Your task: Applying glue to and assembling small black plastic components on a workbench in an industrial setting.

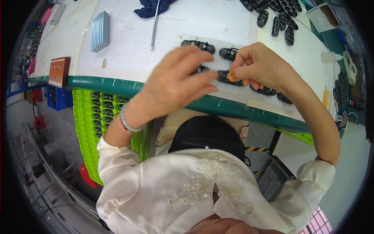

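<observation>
My right hand is closed in a pinch on a small orange piece. The piece touches or hangs just over a glossy black rounded part; which, I cannot tell. My left hand, a bracelet at its wrist, is a little blurred by motion. Its fingers are stretched and apart, over the left side of the white board, and no held object shows. Black parts sit in rows on the board, among them one at the back left and one at the back middle. My hands partly cover the others.
Loose black parts lie at the back right. On the left stand a silvery ribbed block and a brown box. A metal rod touches a dark blue cloth. Green trays hang below the table's green edge.
</observation>
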### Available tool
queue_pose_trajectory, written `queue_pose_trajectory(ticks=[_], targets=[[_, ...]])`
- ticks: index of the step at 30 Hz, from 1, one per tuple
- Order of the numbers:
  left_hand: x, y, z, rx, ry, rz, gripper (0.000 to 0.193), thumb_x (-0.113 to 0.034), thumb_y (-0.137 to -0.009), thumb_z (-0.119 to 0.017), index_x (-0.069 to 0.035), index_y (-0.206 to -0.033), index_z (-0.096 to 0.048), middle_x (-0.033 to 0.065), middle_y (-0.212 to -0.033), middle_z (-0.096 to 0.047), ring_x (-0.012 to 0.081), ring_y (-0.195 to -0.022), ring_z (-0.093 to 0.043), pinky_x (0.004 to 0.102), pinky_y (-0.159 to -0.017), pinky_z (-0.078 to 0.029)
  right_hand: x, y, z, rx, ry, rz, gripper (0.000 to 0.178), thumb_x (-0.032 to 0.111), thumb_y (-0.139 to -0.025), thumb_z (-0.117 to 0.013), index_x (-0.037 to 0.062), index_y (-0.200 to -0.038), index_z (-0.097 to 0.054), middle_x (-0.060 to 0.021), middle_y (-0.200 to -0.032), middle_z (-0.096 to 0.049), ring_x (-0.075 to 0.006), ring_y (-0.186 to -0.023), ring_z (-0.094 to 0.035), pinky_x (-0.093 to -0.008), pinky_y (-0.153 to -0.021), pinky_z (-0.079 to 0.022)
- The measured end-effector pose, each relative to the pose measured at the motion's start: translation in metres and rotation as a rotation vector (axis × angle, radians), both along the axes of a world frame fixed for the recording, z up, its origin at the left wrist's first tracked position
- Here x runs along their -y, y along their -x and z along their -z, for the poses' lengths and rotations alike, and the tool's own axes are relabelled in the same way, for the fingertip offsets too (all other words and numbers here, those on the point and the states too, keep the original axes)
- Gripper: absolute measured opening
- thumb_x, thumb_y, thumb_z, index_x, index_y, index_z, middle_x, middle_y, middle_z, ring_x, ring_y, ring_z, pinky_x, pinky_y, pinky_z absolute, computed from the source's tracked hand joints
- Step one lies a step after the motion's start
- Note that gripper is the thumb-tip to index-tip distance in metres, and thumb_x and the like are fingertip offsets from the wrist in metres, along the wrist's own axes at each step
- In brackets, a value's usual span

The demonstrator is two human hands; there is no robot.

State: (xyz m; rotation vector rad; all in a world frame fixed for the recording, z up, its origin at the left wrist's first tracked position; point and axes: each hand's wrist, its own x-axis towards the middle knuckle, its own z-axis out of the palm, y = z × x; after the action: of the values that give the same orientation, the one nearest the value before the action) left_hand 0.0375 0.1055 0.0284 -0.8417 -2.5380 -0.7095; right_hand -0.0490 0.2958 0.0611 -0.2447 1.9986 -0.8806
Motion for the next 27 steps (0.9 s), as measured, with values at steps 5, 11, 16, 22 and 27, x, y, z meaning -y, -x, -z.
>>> queue_pose_trajectory(ticks=[5, 11, 16, 22, 27], targets=[[-0.012, -0.002, 0.021, -0.161, 0.080, 0.045, 0.033, -0.016, -0.059, -0.071, -0.012, -0.090, -0.063, 0.0044, -0.098, -0.055, 0.0234, -0.088, -0.047, 0.0313, -0.073, -0.044, -0.002, -0.003, 0.001, -0.007, 0.021, 0.014, 0.012, 0.012, -0.067, -0.062, 0.0004, -0.070, -0.058, -0.0049, -0.054, -0.054, -0.0087, -0.042, -0.047, -0.0208, -0.038, -0.035], [-0.014, 0.005, 0.024, -0.232, 0.115, 0.086, 0.032, -0.011, -0.056, -0.066, -0.011, -0.088, -0.065, 0.0052, -0.097, -0.053, 0.0227, -0.087, -0.047, 0.0315, -0.072, -0.043, -0.008, -0.001, 0.004, -0.040, 0.045, -0.015, 0.011, 0.011, -0.068, -0.061, 0.0001, -0.069, -0.059, -0.0048, -0.056, -0.055, -0.0088, -0.043, -0.049, -0.0211, -0.039, -0.038], [-0.019, 0.009, 0.014, -0.238, 0.161, 0.140, 0.034, -0.010, -0.055, -0.060, -0.007, -0.089, -0.064, 0.0065, -0.096, -0.052, 0.0226, -0.086, -0.047, 0.0336, -0.072, -0.043, -0.028, -0.002, 0.002, -0.029, 0.224, 0.054, 0.016, 0.013, -0.071, -0.058, -0.0006, -0.080, -0.062, -0.0028, -0.054, -0.053, -0.0052, -0.040, -0.046, -0.0172, -0.037, -0.035], [-0.021, 0.004, 0.015, -0.243, 0.184, 0.139, 0.033, -0.009, -0.057, -0.058, -0.005, -0.089, -0.065, 0.0075, -0.096, -0.051, 0.0232, -0.087, -0.046, 0.0366, -0.074, -0.042, -0.100, -0.027, -0.009, -0.195, 0.368, 0.362, 0.019, 0.007, -0.076, -0.054, 0.0009, -0.092, -0.062, -0.0029, -0.058, -0.055, -0.0043, -0.041, -0.047, -0.0166, -0.038, -0.037], [-0.020, -0.001, 0.016, -0.251, 0.209, 0.094, 0.032, -0.007, -0.056, -0.058, -0.007, -0.087, -0.066, 0.0068, -0.095, -0.050, 0.0237, -0.088, -0.045, 0.0365, -0.075, -0.042, -0.199, -0.018, 0.028, -0.950, 0.266, 0.979, 0.034, 0.010, -0.076, -0.063, 0.0001, -0.107, -0.053, -0.0051, -0.082, -0.056, -0.0074, -0.060, -0.054, -0.0197, -0.053, -0.044]])
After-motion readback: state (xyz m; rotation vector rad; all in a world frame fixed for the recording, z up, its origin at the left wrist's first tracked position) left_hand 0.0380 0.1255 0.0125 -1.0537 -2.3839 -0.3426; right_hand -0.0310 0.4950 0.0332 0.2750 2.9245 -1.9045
